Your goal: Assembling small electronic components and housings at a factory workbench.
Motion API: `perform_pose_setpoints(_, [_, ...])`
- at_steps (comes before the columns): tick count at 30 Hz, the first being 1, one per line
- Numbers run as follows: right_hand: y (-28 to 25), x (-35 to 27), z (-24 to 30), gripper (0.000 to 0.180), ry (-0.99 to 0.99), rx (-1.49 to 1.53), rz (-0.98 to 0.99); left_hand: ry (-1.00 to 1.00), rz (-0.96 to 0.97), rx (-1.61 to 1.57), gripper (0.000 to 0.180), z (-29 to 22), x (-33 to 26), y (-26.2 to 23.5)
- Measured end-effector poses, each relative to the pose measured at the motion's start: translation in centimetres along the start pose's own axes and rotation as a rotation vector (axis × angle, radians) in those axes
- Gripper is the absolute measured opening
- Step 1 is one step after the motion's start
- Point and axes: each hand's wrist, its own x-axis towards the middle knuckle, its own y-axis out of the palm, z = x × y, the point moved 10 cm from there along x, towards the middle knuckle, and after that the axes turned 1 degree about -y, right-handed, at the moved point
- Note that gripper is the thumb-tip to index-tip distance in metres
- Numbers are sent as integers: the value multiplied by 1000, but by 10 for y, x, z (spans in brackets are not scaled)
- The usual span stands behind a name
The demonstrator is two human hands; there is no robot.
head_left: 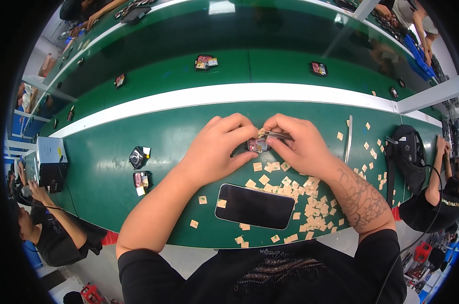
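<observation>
My left hand [216,147] has its thumb and fingers closed around the left edge of a small black-rimmed electronic device [260,146], whose inside shows pink and grey parts. In my right hand [299,147], thumb and fingers pinch a pair of metal tweezers [280,135] lying over the device's far right edge. By the tweezers' tips is a small tan square [262,131]; whether they grip it I cannot make out. Many loose tan adhesive squares [315,205] are scattered below my right hand. A black phone [254,205] lies in front of me with one such square on it.
Two similar devices [141,180] [137,157] sit left of my arm. A metal strip [349,139] and a black bag [409,152] are to the right. A white box [52,157] stands far left. Beyond the white rail [229,95], more devices [205,62] lie on green surface; co-workers sit at both sides.
</observation>
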Motion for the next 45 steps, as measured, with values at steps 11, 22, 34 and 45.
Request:
perform_pose_setpoints(11, [-8,4,-15,25,61,266,59,60,-26,102,25,-7,-2,-3])
perform_pose_setpoints(22, [-8,1,10,18,26,1,24,166,-66,266,24,-23,-1,-2])
perform_pose_setpoints(34, [6,-8,26,27,-50,-196,-84,150,-76,226,25,-20,-3,0])
perform_pose_setpoints(45, [6,-7,14,24,-1,-12,-151,105,-68,155,30,-18,-1,-2])
